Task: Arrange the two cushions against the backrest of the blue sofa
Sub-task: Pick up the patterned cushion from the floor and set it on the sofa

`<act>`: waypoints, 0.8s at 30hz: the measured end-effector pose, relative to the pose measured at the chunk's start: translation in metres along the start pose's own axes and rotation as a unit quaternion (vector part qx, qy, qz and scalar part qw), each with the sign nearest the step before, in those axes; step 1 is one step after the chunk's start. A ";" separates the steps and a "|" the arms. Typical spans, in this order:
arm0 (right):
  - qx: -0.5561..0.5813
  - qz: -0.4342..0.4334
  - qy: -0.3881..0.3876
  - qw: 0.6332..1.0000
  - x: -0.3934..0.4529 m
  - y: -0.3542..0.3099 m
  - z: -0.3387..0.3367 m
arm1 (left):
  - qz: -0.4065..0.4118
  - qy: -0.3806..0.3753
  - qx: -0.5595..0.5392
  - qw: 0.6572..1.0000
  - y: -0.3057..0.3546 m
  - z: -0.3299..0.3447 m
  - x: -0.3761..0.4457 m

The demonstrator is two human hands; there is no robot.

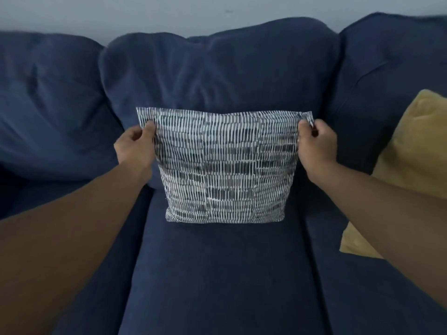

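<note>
A black-and-white patterned cushion (225,165) stands upright on the middle seat of the blue sofa (217,274), its back against the middle backrest (217,76). My left hand (134,147) pinches its upper left corner. At the upper right corner, my right hand (316,143) grips the fabric the same way. A yellow cushion (406,151) leans against the right backrest at the frame's right edge; my right forearm hides part of it.
The left backrest cushion (48,105) and the left seat lie in shadow. A pale grey wall (169,13) runs behind the sofa.
</note>
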State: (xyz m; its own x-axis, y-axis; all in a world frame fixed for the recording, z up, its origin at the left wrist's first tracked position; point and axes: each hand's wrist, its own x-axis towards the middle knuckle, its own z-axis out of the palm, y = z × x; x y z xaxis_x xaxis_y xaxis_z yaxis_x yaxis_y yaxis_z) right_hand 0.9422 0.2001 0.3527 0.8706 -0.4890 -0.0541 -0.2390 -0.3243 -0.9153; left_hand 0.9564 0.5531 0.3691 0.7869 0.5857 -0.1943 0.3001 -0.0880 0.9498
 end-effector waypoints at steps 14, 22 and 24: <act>-0.379 -0.098 -0.064 0.918 -0.024 -0.058 -0.024 | 0.010 -0.004 0.139 0.990 0.041 -0.019 -0.047; -0.473 -0.072 -0.177 0.860 -0.051 -0.122 -0.030 | 0.156 -0.165 0.441 0.868 0.079 -0.014 -0.097; -0.488 -0.065 -0.199 0.847 -0.062 -0.137 -0.034 | 0.178 -0.216 0.492 0.824 0.094 -0.012 -0.109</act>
State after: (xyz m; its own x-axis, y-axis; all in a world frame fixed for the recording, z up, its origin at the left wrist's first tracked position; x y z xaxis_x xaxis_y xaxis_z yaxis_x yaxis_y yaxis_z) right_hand 0.9066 0.2470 0.4949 0.9466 -0.1488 -0.2859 -0.2022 -0.9649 -0.1673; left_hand 0.8924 0.4905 0.4823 0.9743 0.0581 -0.2177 0.1331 -0.9280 0.3481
